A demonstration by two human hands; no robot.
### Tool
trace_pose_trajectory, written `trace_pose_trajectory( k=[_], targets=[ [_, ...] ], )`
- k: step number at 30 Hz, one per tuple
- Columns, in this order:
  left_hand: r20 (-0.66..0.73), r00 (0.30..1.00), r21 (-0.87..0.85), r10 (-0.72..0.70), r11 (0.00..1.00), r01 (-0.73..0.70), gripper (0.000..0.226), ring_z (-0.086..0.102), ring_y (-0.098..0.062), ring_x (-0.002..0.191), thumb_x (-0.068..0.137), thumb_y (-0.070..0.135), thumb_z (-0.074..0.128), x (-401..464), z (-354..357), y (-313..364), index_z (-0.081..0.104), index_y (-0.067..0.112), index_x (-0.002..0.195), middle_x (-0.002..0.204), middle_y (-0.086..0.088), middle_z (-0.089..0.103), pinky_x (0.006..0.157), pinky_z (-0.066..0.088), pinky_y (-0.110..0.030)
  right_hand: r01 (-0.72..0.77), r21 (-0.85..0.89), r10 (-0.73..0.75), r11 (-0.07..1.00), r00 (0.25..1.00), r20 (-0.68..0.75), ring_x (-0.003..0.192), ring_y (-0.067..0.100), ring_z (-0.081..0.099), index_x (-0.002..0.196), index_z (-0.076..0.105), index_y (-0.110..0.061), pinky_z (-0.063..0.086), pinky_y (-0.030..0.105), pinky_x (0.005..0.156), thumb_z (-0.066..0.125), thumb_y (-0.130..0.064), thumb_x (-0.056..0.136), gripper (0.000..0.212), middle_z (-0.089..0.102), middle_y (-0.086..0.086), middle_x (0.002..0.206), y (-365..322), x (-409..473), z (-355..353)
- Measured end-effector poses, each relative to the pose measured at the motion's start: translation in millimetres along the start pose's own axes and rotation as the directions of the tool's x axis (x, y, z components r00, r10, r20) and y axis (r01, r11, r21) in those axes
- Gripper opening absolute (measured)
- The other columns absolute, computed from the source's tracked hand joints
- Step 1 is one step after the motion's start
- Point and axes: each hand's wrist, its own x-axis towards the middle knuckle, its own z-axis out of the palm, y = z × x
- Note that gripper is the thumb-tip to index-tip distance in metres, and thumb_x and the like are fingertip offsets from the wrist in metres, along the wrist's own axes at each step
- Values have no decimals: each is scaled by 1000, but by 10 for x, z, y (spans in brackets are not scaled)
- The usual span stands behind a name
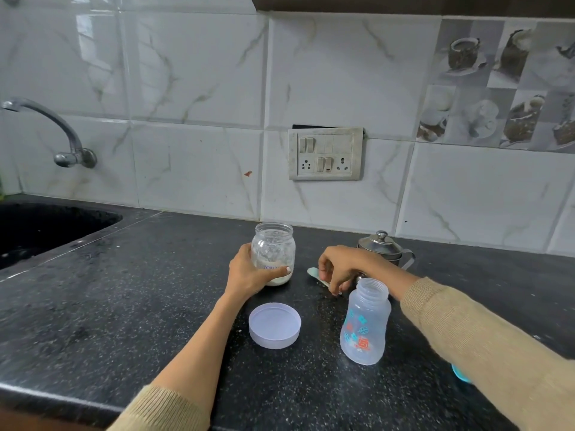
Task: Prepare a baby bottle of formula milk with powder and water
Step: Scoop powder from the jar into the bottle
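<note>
Black speckled stone counter (124,306). Left hand (249,275) wrapped around open clear glass jar (273,248) of white powder. Right hand (345,265) pinching pale plastic spoon (314,273) lying flat. Round lilac lid (274,325); uncapped translucent printed baby bottle (365,325), upright. Lidded steel pot (384,247) behind.

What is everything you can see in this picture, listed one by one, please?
powder jar: one, clear glass, open, a little white powder at the bottom, on the counter, held by the left hand
jar lid: one, pale lilac, on the counter in front of the jar
scoop: one, pale green, lying on the counter right of the jar
baby bottle: one, translucent with red and teal prints, open, upright at front right
steel pot: one, lidded, behind the right hand
counter: one, black speckled
sink: one, black, far left
tap: one, metal, on the wall
switchboard: one, off-white, on the tiled wall
hands: left around the jar; right pinching the scoop's handle
</note>
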Motion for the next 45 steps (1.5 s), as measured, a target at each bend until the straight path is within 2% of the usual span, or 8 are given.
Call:
trace_pose_trajectory(
  k=[4, 8, 13, 20, 29, 35, 40, 45],
  targets=[
    [-16, 999, 26, 44, 999, -44, 76, 55, -14, 101, 55, 31, 90, 2, -8, 5, 52, 12, 119, 116, -1, 60, 83, 43, -25, -5, -41, 3, 999, 999, -48, 72, 19, 65, 95, 68, -13, 55, 23, 56, 76, -2, 73, 26, 68, 7, 101, -10, 5, -80],
    [-14, 997, 22, 75, 997, -74, 81, 54, -14, 100, 49, 33, 91, -21, -3, 17, 50, 12, 116, 112, 2, 57, 81, 42, -25, 28, -16, -29, 999, 993, -114, 73, 15, 62, 78, 64, -20, 49, 19, 56, 70, -3, 77, 18, 69, 3, 91, -75, -40, -225],
    [-39, 989, 23, 139, 990, -138, 87, 54, -15, 100, 48, 34, 90, -91, -15, 56, 44, 13, 118, 112, 1, 55, 79, 40, -25, 104, 89, -69, 991, 942, -330, 61, 12, 54, 94, 70, -15, 40, 17, 46, 57, -2, 85, 20, 66, 3, 93, -190, -309, -596],
    [-105, 960, -22, 259, 965, -262, 87, 52, -13, 99, 55, 24, 90, -230, -55, 161, 40, 14, 125, 111, 5, 52, 78, 40, -22, 288, 106, -168, 952, 778, -606, 86, 12, 65, 101, 71, -11, 53, 24, 81, 68, -5, 83, 19, 71, 4, 98, -350, -907, -967],
    [-161, 916, 37, 367, 930, -366, 88, 58, -14, 93, 49, 25, 92, -305, -48, 184, 42, 17, 121, 103, 8, 58, 74, 44, -25, 303, -157, -330, 940, 693, -641, 82, 21, 68, 83, 73, -10, 56, 34, 76, 72, -1, 73, 13, 72, 8, 87, -906, -823, -461],
    [-165, 914, 15, 370, 928, -373, 85, 61, -13, 87, 49, 24, 91, -296, -43, 187, 43, 23, 119, 96, 10, 62, 67, 45, -18, 282, -185, -332, 941, 672, -662, 136, 29, 39, 88, 73, -9, 50, 39, 92, 60, 6, 81, 21, 72, 13, 100, -1038, -556, -218],
    [-174, 909, 25, 378, 925, -380, 84, 61, -9, 83, 48, 24, 91, -294, -53, 194, 45, 22, 119, 90, 20, 58, 66, 46, -17, 307, -180, -342, 935, 641, -687, 91, 21, 60, 83, 74, -16, 27, 30, 91, 58, 0, 82, 22, 74, 0, 85, -1025, -542, -217],
    [-151, 912, 40, 382, 924, -380, 85, 63, -13, 86, 48, 28, 91, -296, -45, 190, 44, 23, 120, 95, 13, 62, 69, 50, -24, 354, -11, -301, 935, 778, -552, 82, 22, 68, 84, 75, -8, 46, 25, 76, 56, 5, 78, 23, 71, 4, 80, -973, -553, -272]
  ],
)
